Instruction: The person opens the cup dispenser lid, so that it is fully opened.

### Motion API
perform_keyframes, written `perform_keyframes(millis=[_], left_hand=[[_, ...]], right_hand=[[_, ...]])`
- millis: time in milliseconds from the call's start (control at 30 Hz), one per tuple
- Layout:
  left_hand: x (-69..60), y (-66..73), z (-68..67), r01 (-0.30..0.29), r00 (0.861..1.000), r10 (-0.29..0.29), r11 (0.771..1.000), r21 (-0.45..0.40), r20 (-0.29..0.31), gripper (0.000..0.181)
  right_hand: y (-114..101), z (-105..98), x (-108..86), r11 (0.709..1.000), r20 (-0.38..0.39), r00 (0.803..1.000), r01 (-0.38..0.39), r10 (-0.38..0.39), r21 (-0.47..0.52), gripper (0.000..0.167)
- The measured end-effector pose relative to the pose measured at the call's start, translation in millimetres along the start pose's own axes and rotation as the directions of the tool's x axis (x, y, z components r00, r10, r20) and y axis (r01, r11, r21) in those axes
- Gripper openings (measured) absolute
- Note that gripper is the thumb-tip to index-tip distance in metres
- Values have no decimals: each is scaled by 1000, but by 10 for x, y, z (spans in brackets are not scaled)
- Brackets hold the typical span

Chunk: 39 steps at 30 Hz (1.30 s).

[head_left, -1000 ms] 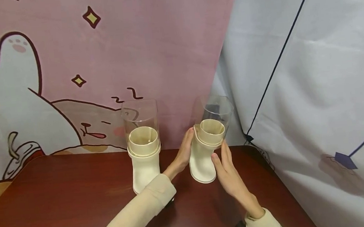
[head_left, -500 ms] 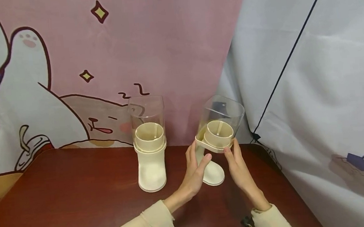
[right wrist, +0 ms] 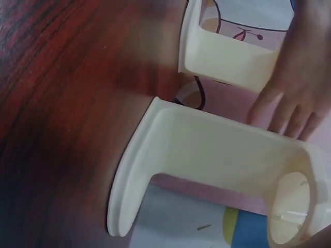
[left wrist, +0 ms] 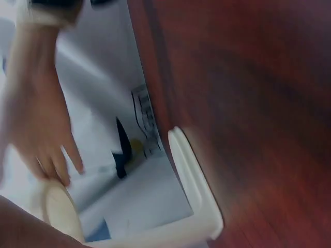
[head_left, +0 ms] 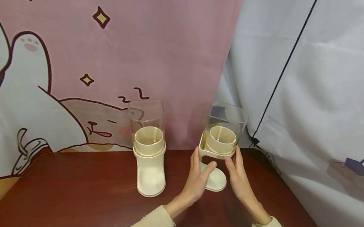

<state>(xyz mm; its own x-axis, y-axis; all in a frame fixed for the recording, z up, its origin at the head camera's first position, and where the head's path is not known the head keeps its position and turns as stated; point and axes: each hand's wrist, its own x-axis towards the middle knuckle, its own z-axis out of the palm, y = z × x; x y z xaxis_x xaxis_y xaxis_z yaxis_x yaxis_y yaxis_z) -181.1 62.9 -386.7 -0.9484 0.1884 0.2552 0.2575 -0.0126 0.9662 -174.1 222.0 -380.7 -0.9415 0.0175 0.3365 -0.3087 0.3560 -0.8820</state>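
Two matching cream stands with a rounded foot, an inner cup and a clear container on top are on the dark red table. My left hand (head_left: 196, 182) holds the right stand (head_left: 216, 179) at the left of its upper part, thumb in front. My right hand (head_left: 243, 183) holds the same upper part from the right, thumb below the rim. Its clear container (head_left: 230, 113) leans right. The left stand (head_left: 151, 176) stands upright, untouched. In the right wrist view, the held stand (right wrist: 217, 144) shows a round opening under its top, and left-hand fingers touch its side.
The table (head_left: 79, 193) extends left and in front of the stands. A pink printed curtain (head_left: 171, 57) hangs right behind it. A white curtain (head_left: 296, 101) slants along the right edge.
My hands have come up under the right stand's upper part, and the left thumb has moved to the front. That stand has turned and shifted slightly right, its top leaning. The left stand stays put.
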Motion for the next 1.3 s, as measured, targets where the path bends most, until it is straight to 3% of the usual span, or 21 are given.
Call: perform_keyframes(millis=[200, 333, 433, 500, 633, 733, 800, 967, 1133, 1300], left_hand=[[-286, 130, 140, 40, 996, -49, 991, 125, 72, 112], [-292, 28, 115, 15, 1000, -16, 992, 122, 3, 105], [-145, -147, 19, -16, 999, 22, 993, 120, -47, 103], [6, -252, -92, -22, 999, 27, 991, 135, -34, 110], [352, -378, -316, -72, 991, 56, 988, 135, 118, 122], [545, -419, -375, -123, 966, 94, 986, 109, 240, 126], [609, -435, -349, -148, 952, 116, 985, 93, 282, 129], [469, -562, -278, -196, 945, 167, 977, 77, 282, 122], [330, -541, -237, -281, 936, 240, 950, 134, 258, 116], [230, -448, -297, -298, 930, 245, 940, 169, 275, 119]], right_hand=[[22, -17, 30, 999, 14, 999, -36, 35, 30, 72], [13, -84, 82, 1000, 23, 1000, 20, -20, 13, 70], [-71, -226, 157, 995, -24, 995, 99, -99, 1, 71], [-161, -333, 235, 987, -57, 985, 162, -161, 22, 73], [-354, -472, 431, 965, -35, 968, 249, -247, 84, 79], [-426, -475, 569, 951, 28, 961, 267, -275, 158, 83], [-436, -460, 619, 941, 44, 956, 275, -288, 197, 85], [-324, -328, 556, 899, 36, 941, 310, -337, 311, 90], [-331, -280, 498, 826, 12, 914, 362, -406, 432, 98], [-395, -254, 488, 739, 30, 861, 417, -507, 528, 105]])
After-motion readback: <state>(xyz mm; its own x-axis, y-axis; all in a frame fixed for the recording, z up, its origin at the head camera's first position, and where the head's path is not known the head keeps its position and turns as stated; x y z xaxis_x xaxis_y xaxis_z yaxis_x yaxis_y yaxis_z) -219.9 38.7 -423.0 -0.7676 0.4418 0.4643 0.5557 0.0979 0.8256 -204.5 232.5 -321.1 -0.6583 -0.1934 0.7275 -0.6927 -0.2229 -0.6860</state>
